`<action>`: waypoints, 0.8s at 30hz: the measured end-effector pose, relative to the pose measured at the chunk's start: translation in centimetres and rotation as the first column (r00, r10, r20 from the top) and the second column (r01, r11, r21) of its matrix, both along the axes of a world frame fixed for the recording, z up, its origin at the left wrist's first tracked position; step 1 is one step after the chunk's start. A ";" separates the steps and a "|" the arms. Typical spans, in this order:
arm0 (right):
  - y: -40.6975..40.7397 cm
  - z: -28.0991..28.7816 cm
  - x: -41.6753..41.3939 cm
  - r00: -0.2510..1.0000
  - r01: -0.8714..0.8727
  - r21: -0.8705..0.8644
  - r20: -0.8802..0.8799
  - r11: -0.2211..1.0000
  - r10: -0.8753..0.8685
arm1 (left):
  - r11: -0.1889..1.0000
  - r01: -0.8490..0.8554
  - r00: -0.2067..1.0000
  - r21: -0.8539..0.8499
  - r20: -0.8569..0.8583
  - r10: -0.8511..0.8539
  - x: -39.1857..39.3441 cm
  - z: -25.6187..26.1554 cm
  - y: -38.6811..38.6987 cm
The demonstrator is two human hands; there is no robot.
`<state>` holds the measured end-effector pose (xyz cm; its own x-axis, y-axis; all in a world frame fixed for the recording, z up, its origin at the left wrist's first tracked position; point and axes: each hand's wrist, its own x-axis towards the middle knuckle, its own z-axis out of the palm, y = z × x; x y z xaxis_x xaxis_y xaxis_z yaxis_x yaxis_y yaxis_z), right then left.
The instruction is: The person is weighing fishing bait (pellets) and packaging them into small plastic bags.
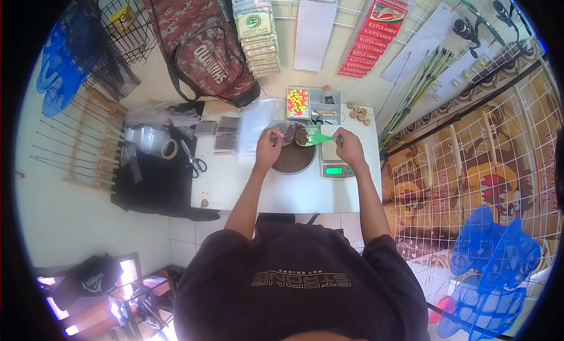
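Observation:
My left hand (269,149) holds a small clear plastic bag (287,131) by its edge, over the left side of a round metal bowl of brown pellets (294,159). In my right hand (349,147) is the handle of a green plastic scoop (313,137). Brown pellets (302,136) lie in the scoop's head, which is above the bowl and close to the bag's right side. Just below my right hand is a digital kitchen scale (337,170) with a lit green display. Whether the bag has anything in it cannot be told.
Filled bags (225,144) and clear plastic sheets (260,120) lie left of the bowl, with scissors (194,160) and a tape roll (169,148) further left. Behind the bowl stands a divided tray (325,95) with bright small pieces. Round cork-coloured pieces (360,117) sit at the back right.

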<state>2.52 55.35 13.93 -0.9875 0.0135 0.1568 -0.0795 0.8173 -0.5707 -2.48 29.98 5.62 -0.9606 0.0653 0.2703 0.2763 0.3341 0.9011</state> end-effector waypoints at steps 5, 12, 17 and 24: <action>0.8 1.9 -0.2 0.995 -0.010 0.034 -0.094 0.999 0.013 | 0.998 -0.009 0.998 -0.057 -0.055 0.006 0.1 0.1 0.6; -0.3 4.8 -0.6 0.998 -0.061 0.030 -0.008 0.998 0.061 | 0.999 -0.011 1.000 -0.030 0.006 0.011 0.4 1.1 1.0; -1.7 5.1 -1.3 0.992 -0.112 0.085 -0.050 0.990 0.116 | 0.999 -0.026 0.999 -0.048 0.018 0.026 0.4 1.5 1.0; -2.8 4.8 -2.4 0.977 -0.167 0.248 -0.087 0.954 0.193 | 0.998 -0.017 0.997 -0.062 -0.070 0.013 0.3 2.3 1.0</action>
<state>0.08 52.55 18.74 -0.9467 -0.2137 0.2410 -0.2888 0.8945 -0.3412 -2.16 30.94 7.92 -0.9406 0.0698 0.3322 0.3320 0.3939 0.8571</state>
